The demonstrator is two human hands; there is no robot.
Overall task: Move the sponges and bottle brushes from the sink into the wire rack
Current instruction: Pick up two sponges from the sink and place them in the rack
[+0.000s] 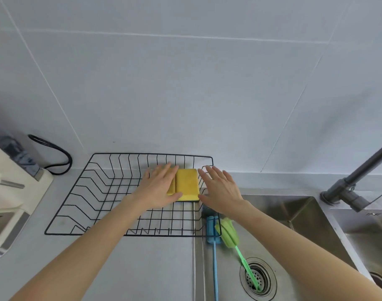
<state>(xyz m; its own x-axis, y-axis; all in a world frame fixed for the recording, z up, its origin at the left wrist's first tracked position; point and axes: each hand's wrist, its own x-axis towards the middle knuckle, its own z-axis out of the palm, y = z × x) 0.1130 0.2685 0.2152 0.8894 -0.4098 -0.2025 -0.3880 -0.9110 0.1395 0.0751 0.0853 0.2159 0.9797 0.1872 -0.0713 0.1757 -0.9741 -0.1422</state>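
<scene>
left sponge [171, 183]: mostly under left hand [158, 187] | blue brush [214, 253]: handle cut by bottom edge | left appliance [5, 192]: blurred, cropped

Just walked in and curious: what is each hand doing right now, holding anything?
Left hand: open, fingers spread, lying flat on the yellow sponges in the wire rack, gripping nothing.
Right hand: open, fingers spread, beside the sponges, holding nothing.

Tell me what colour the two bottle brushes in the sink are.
One bottle brush is blue, the other green; the head view shows both.
</scene>
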